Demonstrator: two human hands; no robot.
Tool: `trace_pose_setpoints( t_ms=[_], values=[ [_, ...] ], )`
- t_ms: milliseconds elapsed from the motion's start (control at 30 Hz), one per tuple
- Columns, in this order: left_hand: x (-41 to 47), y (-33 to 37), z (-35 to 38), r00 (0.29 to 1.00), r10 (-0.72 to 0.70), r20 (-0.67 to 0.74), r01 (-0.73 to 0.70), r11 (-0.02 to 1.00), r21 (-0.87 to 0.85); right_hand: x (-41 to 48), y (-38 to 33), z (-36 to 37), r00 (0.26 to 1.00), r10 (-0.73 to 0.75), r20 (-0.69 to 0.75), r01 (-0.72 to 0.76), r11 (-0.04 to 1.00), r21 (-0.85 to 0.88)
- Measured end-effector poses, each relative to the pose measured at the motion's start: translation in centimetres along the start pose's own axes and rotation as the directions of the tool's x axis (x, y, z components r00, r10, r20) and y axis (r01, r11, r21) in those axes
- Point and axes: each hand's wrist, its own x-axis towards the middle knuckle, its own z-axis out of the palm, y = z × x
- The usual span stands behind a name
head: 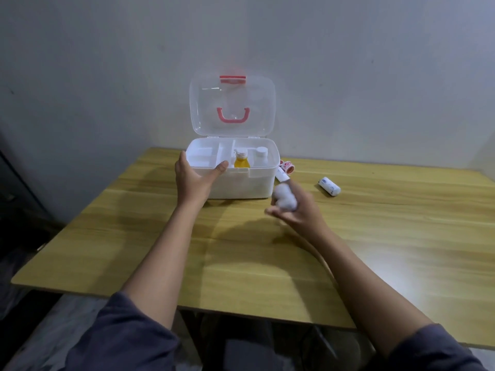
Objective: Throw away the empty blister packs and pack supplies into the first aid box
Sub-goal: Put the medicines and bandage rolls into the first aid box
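A white first aid box (241,183) stands open at the far side of the wooden table (160,236), its clear lid (232,105) with pink handle upright. Inside stand a bottle of orange liquid (241,159) and a white bottle (261,155); the left compartments look bare. My left hand (194,178) grips the box's front left rim, thumb over the edge. My right hand (293,210), blurred, holds white cotton balls (284,198) just right of the box's front corner. No blister packs are visible.
A white tube (282,178) and red-and-white tape rolls (288,167) lie against the box's right side. A small white labelled bottle (330,186) lies on its side further right. A plain wall rises close behind the table.
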Motion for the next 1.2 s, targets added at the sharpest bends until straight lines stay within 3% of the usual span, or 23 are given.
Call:
trace_pose_setpoints(
  t_ms=[100,167,400,533,767,933,1200],
  values=[
    [0.0,-0.1,-0.3,1.000,0.023,0.007,-0.023,1.000,0.012,2.7,-1.9,-1.3,0.942,-0.010,-0.335,0.099,0.963,0.249],
    [0.2,-0.1,-0.6,1.000,0.017,0.003,-0.017,1.000,-0.008,5.2,-3.2,-2.5,0.893,0.016,-0.449,0.153,0.929,0.338],
    [2.3,0.0,-1.4,0.999,0.001,0.051,-0.001,1.000,0.011,13.0,-2.1,-2.8,0.865,0.143,-0.482,0.103,0.888,0.448],
    [2.6,-0.9,-1.3,0.989,-0.014,0.145,0.012,1.000,0.014,16.1,-0.9,-1.5,0.878,0.235,-0.417,-0.039,0.903,0.427],
    [3.9,-0.9,-1.8,0.982,0.025,0.188,-0.048,0.992,0.118,16.4,2.0,0.1,0.922,0.325,-0.213,-0.262,0.925,0.277],
    [4.9,-1.0,-2.3,0.956,0.055,0.289,-0.092,0.989,0.114,15.6,2.9,-0.1,0.941,0.332,-0.068,-0.303,0.913,0.273],
    [4.7,-1.5,-2.0,0.963,0.070,0.260,-0.083,0.996,0.039,15.8,3.1,-0.3,0.928,0.371,0.018,-0.366,0.905,0.215]
  ],
)
